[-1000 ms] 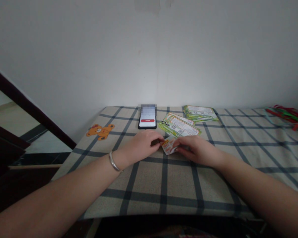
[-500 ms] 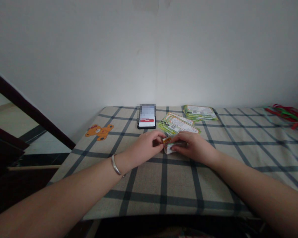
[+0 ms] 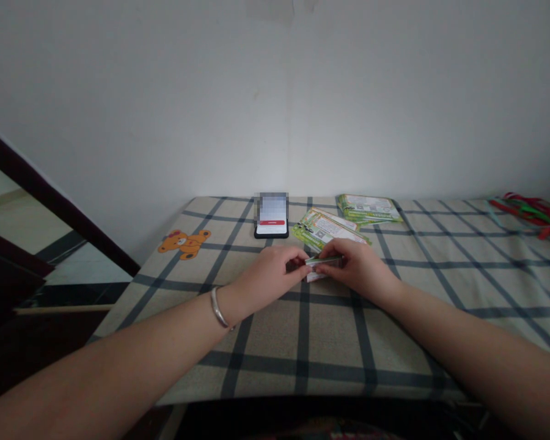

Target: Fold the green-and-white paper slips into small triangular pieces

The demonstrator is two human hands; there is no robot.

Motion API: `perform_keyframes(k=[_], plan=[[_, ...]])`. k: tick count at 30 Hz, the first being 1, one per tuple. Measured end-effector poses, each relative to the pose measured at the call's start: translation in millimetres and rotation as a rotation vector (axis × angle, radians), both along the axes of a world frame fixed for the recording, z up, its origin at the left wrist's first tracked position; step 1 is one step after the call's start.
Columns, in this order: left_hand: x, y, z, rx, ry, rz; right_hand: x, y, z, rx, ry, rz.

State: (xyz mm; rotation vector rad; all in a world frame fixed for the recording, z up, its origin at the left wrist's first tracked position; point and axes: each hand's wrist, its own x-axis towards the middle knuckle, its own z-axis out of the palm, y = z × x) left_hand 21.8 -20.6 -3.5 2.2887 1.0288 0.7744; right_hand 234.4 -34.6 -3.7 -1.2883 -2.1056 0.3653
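Between my hands is a folded green-and-white leaflet, seen nearly edge-on, with a white part showing below it. My right hand pinches its right end, and my left hand has its fingertips at the left end. A silver bangle circles my left wrist. Just beyond my hands lies a loose pile of similar leaflets, and a neater stack sits behind it. A smartphone with a pixelated screen lies beyond my left hand.
A checked beige tablecloth covers the table, which stands against a white wall. An orange teddy-bear sticker is on the cloth at left. Red and green ribbons lie at far right. A dark stair railing runs at left.
The leaflet has gone from lying fairly flat with its orange corner showing to folded and nearly edge-on. My hands have drawn up slightly, and my right hand now pinches it from above.
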Motion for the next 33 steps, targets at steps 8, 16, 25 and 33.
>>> perform_keyframes(k=[8,16,25,33], plan=[[-1.4,-2.1,1.8,0.105,0.035,0.02,-1.6,-4.2,1.2,0.082,-0.009,0.06],[-4.9,-0.2,4.9,0.047,-0.004,0.049,3.8,-2.0,3.3,0.353,0.01,0.104],[-5.9,-0.4,6.7,0.057,-0.03,0.067,4.7,-1.3,2.6,0.154,-0.003,0.088],[-6.4,1.2,3.0,0.054,-0.067,0.059,2.4,-1.2,2.0,0.173,0.047,0.063]])
